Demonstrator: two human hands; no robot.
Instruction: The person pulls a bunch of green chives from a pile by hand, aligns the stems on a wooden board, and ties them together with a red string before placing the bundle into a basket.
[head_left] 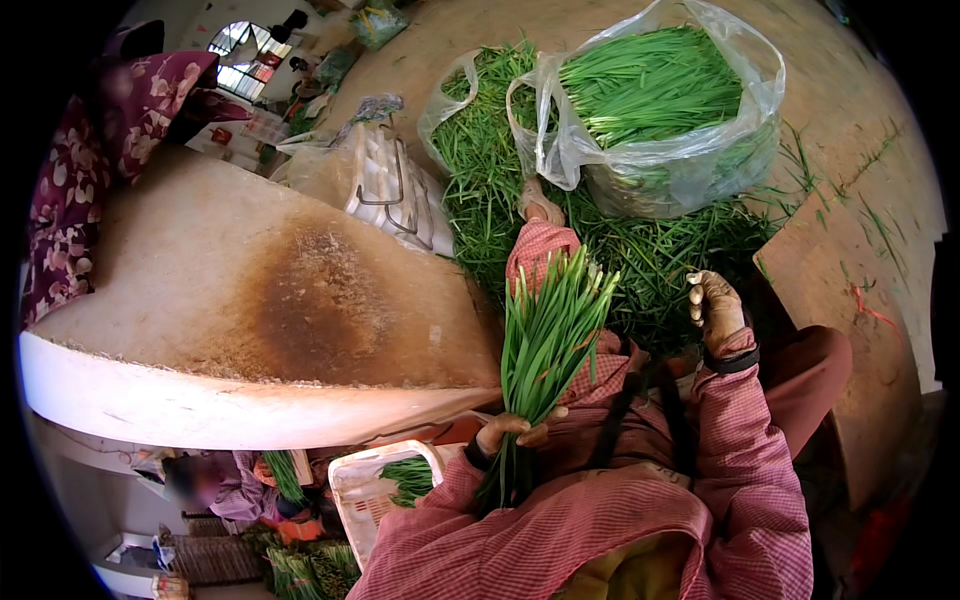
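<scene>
A long bunch of garlic chives [550, 340] stands upright in front of my body, pale cut ends at the top. My left hand [510, 432] is wrapped round its lower part, and the leaf tips hang below the fist. Off to the right, my right hand [718, 308] is raised with its fingers curled in, apart from the bunch. Something small and pale shows at its fingertips, too small to name. Beneath and beyond it, loose green leaves [670, 255] cover the floor in a heap.
A clear plastic bag [680, 175] full of chives stands ahead, beside another bag [455, 115] of loose trimmings. The stained slab [200, 270] fills the left. A white basket [345, 500] sits by my left elbow; brown board [835, 310] lies right. Other people [130, 120] are at left.
</scene>
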